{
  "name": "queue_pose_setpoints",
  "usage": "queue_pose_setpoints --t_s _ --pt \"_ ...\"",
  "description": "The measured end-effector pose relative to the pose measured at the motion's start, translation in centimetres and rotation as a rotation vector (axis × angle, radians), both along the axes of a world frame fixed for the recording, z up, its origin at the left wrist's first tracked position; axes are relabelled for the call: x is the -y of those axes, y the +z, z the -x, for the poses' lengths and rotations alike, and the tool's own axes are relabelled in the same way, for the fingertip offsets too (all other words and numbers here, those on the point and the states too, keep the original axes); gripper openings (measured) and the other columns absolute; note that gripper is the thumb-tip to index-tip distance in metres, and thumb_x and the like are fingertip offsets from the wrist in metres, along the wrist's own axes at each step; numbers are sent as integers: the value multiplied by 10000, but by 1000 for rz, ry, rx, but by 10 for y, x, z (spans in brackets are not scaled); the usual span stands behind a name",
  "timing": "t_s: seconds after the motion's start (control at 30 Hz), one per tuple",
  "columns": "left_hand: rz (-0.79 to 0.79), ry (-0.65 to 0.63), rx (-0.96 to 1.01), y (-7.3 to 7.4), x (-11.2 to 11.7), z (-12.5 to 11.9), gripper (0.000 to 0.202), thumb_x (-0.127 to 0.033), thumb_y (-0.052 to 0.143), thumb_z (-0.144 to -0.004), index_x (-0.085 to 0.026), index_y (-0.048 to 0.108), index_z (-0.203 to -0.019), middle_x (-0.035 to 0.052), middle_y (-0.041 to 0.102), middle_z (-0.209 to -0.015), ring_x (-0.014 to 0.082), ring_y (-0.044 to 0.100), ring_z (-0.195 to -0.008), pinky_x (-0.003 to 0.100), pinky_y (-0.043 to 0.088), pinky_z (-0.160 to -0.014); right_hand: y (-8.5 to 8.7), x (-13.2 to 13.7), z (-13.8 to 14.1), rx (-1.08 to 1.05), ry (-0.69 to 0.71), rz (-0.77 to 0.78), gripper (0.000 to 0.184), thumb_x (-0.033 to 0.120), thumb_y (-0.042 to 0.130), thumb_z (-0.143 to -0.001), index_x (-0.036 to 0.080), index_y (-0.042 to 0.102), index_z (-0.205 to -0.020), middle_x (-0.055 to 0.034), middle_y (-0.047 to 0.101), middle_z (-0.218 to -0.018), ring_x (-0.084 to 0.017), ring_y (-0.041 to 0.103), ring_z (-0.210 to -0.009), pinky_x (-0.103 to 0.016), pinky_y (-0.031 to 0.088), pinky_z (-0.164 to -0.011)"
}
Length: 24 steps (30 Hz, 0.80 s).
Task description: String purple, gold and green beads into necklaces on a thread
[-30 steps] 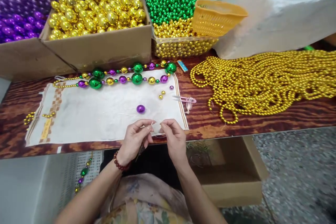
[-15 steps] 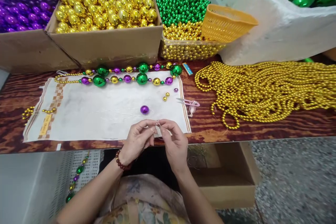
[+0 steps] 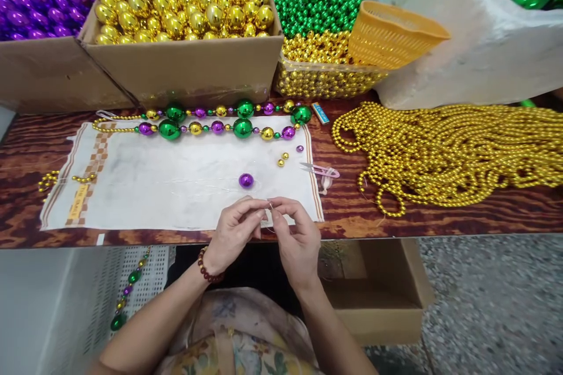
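Note:
My left hand [image 3: 240,231] and my right hand [image 3: 299,240] meet at the near edge of a white towel [image 3: 132,176], both pinching a thin clear thread [image 3: 271,206] at the fingertips. Just beyond them, a large purple bead [image 3: 246,180] lies on the towel, with fine strands running left from it. Two small gold beads [image 3: 283,159] and a small purple bead [image 3: 299,149] rest to the right. Along the towel's far side stretches a necklace [image 3: 243,128] of green, purple and gold beads.
Pink-handled thread snips [image 3: 325,170] lie at the towel's right edge. Gold bead strands [image 3: 440,158] are heaped on the right. Behind stand a cardboard box [image 3: 185,67] of gold beads and a clear bin [image 3: 329,79] holding an orange basket [image 3: 391,35]. An open carton [image 3: 373,325] sits below the table.
The view has shifted slightly. My fingertips remain together, and the small crossed loop of thread between them now looks narrower and straighter. The beads on the towel stay put.

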<state>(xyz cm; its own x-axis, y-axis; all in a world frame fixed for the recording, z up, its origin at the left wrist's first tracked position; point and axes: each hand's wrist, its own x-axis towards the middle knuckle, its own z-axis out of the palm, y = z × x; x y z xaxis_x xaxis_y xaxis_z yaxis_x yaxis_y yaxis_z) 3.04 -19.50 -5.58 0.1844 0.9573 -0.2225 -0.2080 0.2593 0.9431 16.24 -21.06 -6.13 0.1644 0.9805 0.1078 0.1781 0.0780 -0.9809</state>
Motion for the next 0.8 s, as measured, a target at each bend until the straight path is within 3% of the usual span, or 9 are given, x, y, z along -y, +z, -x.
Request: queue_pose_setpoints --t_s 0.2,0.37,0.63,0.8 --pt "-46 -7 -35 -2 0 3 209 -294 660 -878 -149 725 -1013 0 546 -813 34 539 -533 162 424 -484 1 0 1 17 7 2 111 216 569 -940 195 598 -835 -40 671 -986 -154 630 -916 -203 467 -577" --pt "-87 -20 -73 -2 0 4 205 -289 646 -888 -151 728 -1015 6 557 -816 39 547 -540 167 439 -502 0 0 1 20 11 7 111 204 567 -944 198 604 -839 -27 670 -972 -139 622 -898 -194 454 -575" --pt "-178 -36 -123 -5 0 6 208 -262 620 -909 -157 734 -1049 14 572 -824 43 556 -549 169 446 -512 -6 0 1 -32 -4 16 99 228 580 -946 200 626 -862 -25 666 -946 -148 622 -920 -242 497 -732" --pt "-319 -37 -225 -5 -1 6 212 -231 591 -929 -172 737 -1071 34 623 -839 68 576 -607 195 488 -594 -8 0 0 -103 -9 49 106 257 594 -942 192 659 -889 -37 676 -962 -162 628 -939 -301 501 -857"
